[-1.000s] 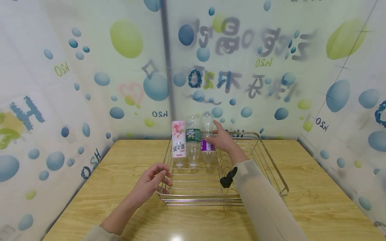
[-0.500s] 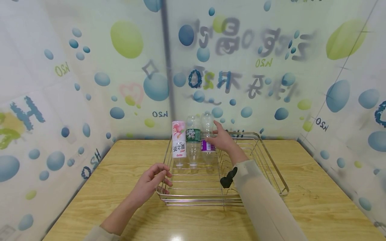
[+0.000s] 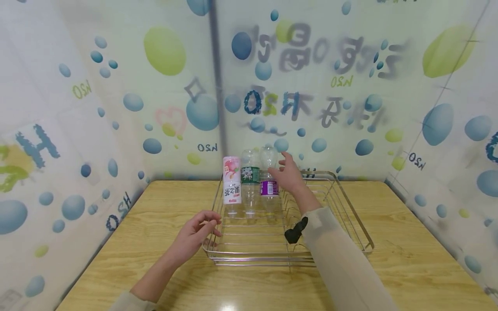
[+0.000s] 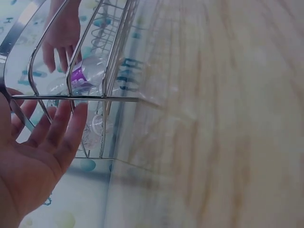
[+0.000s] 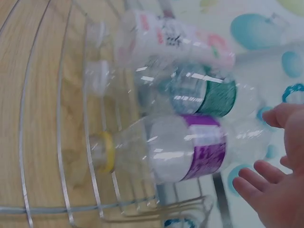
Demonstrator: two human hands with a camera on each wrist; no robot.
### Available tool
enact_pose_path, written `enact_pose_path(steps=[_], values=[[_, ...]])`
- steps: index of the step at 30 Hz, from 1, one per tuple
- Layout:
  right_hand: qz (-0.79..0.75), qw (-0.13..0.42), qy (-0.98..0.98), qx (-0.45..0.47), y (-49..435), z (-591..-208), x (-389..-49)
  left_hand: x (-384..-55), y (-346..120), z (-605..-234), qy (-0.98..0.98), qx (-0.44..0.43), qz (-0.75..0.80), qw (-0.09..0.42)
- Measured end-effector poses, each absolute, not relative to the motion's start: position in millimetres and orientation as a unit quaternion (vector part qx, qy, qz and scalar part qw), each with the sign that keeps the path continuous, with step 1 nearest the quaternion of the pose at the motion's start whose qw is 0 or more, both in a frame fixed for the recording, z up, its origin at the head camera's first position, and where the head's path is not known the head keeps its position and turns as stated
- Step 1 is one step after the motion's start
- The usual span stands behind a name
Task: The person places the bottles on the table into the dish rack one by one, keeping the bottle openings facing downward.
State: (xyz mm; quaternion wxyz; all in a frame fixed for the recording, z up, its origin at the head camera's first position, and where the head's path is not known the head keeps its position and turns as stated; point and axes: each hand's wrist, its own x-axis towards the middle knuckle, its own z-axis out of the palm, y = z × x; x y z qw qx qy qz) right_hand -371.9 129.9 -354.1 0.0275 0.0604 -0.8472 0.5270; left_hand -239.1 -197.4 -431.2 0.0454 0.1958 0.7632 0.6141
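Observation:
Three plastic bottles stand neck-down in a row inside a wire dish rack (image 3: 264, 253). At the row's right end is the clear bottle with a purple label (image 3: 269, 188); its yellow neck ring (image 5: 110, 152) shows in the right wrist view. Beside it are a green-labelled bottle (image 3: 250, 175) and a pink-and-white bottle (image 3: 231, 181). My right hand (image 3: 291, 176) hovers by the purple-labelled bottle's upper end, fingers spread and apart from it in the right wrist view. My left hand (image 3: 194, 233) is at the rack's front left corner, its loose fingers (image 4: 57, 128) right at the wires.
The rack sits on a wood-grain table (image 3: 186, 285), with curved wire dividers (image 3: 293, 211) along its right part. A curtain-like wall (image 3: 334, 142) printed with blue and green spots surrounds the back and sides. A black band (image 3: 295, 231) is on the right wrist.
My right hand has come off the purple-labelled bottle, moving slightly up and to the right. The bottles and the left hand stay in place.

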Motion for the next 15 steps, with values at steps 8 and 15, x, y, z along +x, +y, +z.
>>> enact_pose_path(steps=[8, 15], values=[[0.580, 0.073, -0.805, 0.104, 144.2, -316.5, -346.5, -237.9, -196.5, -429.7, 0.828, 0.193, 0.526, -0.033], [0.529, 0.091, -0.831, 0.145, 181.4, -289.6, -304.4, -240.4, -197.6, -419.5, 0.846, 0.205, 0.488, -0.067]])
